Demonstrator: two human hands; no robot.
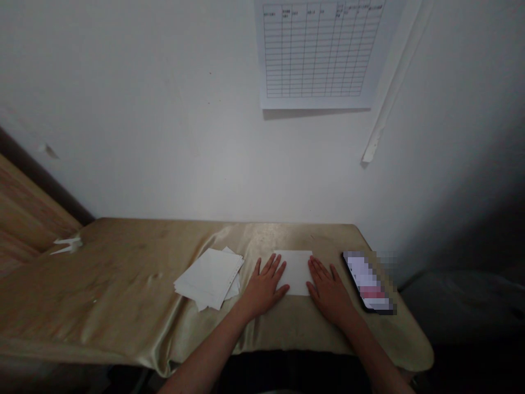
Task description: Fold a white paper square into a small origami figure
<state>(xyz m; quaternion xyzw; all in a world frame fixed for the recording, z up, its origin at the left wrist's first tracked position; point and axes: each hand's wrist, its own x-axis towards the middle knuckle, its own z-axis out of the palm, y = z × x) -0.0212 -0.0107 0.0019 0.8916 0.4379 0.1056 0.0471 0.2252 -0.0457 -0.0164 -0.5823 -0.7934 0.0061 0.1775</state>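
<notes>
A white sheet of paper (pixel 296 268) lies flat on the gold cloth-covered table (pixel 123 284). My left hand (pixel 264 287) rests palm down on its left edge, fingers stretched out. My right hand (pixel 328 290) lies flat on the sheet's right edge, fingers also spread. Neither hand grips anything. A loose stack of white sheets (pixel 210 278) sits just left of my left hand.
A phone (pixel 368 283) with a lit screen lies to the right of my right hand, near the table's right edge. A small folded white paper shape (pixel 68 244) sits at the far left. A gridded chart (pixel 318 52) hangs on the white wall behind.
</notes>
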